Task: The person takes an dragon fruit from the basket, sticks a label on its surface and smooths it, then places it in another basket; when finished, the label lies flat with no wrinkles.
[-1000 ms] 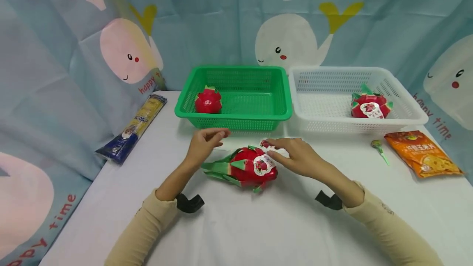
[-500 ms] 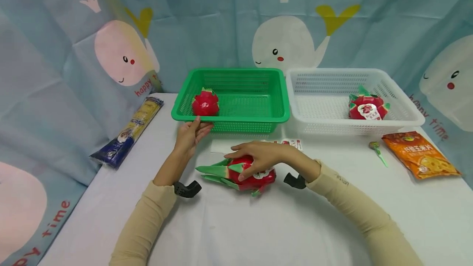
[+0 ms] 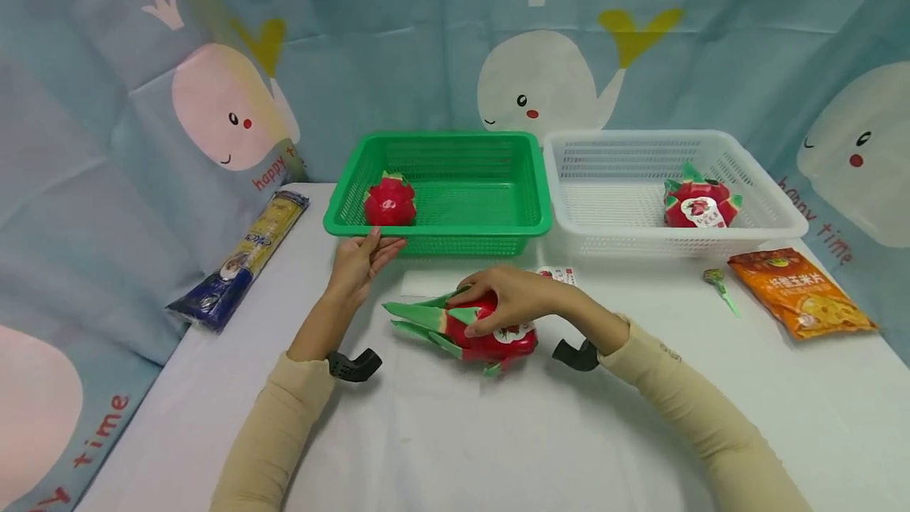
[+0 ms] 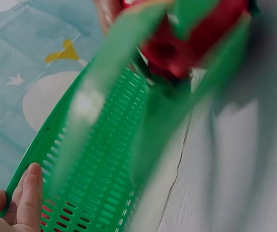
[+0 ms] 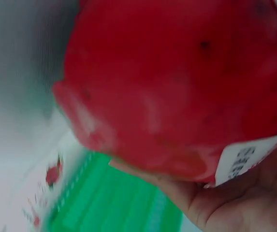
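Note:
A red dragon fruit with long green leaf tips (image 3: pixel 455 329) and a white label is gripped from above by my right hand (image 3: pixel 524 297). The right wrist view has its red skin (image 5: pixel 172 87) close up, with the thumb and palm against it. My left hand (image 3: pixel 353 269) pinches the front rim of the green basket (image 3: pixel 469 231) near its left corner. In the left wrist view, thumb and fingers lie on either side of that rim, and the blurred dragon fruit (image 4: pixel 169 50) is in front of the basket's slotted side. Another dragon fruit (image 3: pixel 390 201) sits inside the green basket.
Right of the green basket stands a white basket (image 3: pixel 640 232) holding a labelled dragon fruit (image 3: pixel 700 197). A white label strip (image 3: pixel 425 284) lies before the baskets. An orange snack bag (image 3: pixel 802 293) and a lollipop (image 3: pixel 720 284) are at right, a pasta packet (image 3: pixel 242 259) at left.
My right hand has moved left from beside the label strip onto the dragon fruit and grips it. My left hand has moved up and left to the green basket's rim.

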Motion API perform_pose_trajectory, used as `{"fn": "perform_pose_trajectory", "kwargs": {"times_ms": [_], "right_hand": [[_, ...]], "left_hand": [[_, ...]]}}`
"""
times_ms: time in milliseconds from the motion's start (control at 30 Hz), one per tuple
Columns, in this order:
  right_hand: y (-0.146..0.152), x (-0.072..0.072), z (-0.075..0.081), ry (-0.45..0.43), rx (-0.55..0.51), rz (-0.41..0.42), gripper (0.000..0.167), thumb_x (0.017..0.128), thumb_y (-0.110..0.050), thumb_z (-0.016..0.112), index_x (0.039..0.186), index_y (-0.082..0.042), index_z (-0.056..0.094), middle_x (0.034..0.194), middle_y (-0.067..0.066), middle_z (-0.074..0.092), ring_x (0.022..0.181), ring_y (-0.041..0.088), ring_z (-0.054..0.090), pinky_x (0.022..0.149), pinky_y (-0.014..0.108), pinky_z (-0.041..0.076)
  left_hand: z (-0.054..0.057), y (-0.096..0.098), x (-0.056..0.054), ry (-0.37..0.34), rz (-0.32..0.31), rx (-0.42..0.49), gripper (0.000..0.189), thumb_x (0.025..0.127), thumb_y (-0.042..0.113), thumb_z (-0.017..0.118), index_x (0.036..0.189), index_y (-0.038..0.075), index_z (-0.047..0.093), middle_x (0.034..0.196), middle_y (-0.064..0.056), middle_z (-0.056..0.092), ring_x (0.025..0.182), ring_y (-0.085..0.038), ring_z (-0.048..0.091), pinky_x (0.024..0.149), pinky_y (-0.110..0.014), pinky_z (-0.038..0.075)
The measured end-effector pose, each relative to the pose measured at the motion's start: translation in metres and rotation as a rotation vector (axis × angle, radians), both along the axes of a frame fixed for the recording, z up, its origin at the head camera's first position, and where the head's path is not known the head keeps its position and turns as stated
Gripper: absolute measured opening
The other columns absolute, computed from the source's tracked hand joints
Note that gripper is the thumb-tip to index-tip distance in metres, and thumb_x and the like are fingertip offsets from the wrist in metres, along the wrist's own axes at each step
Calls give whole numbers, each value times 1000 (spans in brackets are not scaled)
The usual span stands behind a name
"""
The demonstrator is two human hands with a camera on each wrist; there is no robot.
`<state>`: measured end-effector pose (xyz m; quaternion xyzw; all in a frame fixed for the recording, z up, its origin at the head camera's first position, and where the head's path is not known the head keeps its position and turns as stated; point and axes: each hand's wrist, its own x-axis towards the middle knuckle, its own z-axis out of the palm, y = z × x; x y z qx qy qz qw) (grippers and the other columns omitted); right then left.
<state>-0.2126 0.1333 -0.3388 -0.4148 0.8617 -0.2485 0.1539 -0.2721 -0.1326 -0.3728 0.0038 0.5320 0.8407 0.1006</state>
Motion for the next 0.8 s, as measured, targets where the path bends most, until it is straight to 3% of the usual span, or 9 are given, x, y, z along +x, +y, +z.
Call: {"fn": "perform_pose_trajectory", "kwargs": {"times_ms": [133, 233, 300, 433, 500, 567, 667, 733, 800], "right_hand": [[24, -3, 21, -102, -147, -60, 49, 80, -32, 70, 125, -21, 58, 134, 7, 51, 122, 20, 45, 73, 25, 53], [53, -8, 46, -87, -258, -151, 48, 80, -26, 71, 126, -19, 58, 135, 9, 49, 123, 24, 44, 69, 28, 55], [75, -12, 62, -16, -290, -278, 49, 80, -24, 70, 127, -20, 57, 136, 9, 49, 121, 23, 44, 69, 27, 55], [118, -25, 81, 105, -322, -623, 53, 81, -29, 69, 131, -22, 52, 137, 7, 47, 96, 13, 54, 63, 20, 52], [137, -35, 82, 161, -345, -790, 56, 81, -34, 68, 133, -22, 51, 138, 8, 47, 80, 8, 57, 58, 17, 50], [154, -46, 76, 216, -359, -915, 59, 81, -39, 67, 134, -20, 49, 138, 10, 47, 78, 9, 58, 57, 15, 50], [175, -62, 60, 253, -336, -1070, 63, 82, -46, 63, 136, -18, 46, 136, 13, 48, 98, 19, 57, 72, 27, 54], [185, -71, 46, 215, -291, -1136, 67, 82, -51, 60, 138, -18, 42, 137, 15, 47, 112, 28, 48, 82, 39, 53], [193, -77, 32, 156, -252, -1176, 71, 82, -53, 59, 139, -16, 39, 135, 20, 47, 114, 34, 45, 85, 46, 50]], "left_hand": [[-1, -6, 3, 28, 19, 4, 37, 97, 19, 41, 114, -13, 45, 84, -5, 72, 82, -12, 70, 77, -18, 51], [-3, -9, 3, 43, 23, 8, 32, 96, 20, 43, 108, -9, 49, 84, -5, 72, 82, -12, 70, 76, -18, 52], [-3, -9, 3, 51, 23, 5, 28, 96, 21, 43, 103, -6, 52, 84, -5, 72, 82, -12, 70, 75, -17, 52], [-4, -8, 2, 65, 18, 0, 28, 96, 20, 43, 103, -6, 52, 84, -6, 72, 82, -11, 70, 74, -17, 52], [-5, -8, 2, 66, 18, -1, 29, 97, 20, 42, 104, -6, 50, 84, -5, 72, 82, -11, 69, 75, -16, 52], [-5, -8, 2, 63, 19, 4, 29, 97, 20, 41, 107, -7, 48, 85, -5, 72, 83, -11, 69, 76, -16, 52], [-6, -8, 3, 59, 25, 11, 30, 97, 20, 41, 109, -7, 47, 85, -5, 71, 83, -12, 69, 76, -17, 51], [-6, -8, 3, 55, 28, 11, 30, 97, 20, 41, 109, -7, 47, 85, -5, 72, 83, -12, 69, 77, -17, 51], [-6, -7, 3, 55, 29, 1, 30, 97, 21, 41, 108, -6, 47, 85, -4, 72, 83, -11, 69, 76, -17, 51]]}}
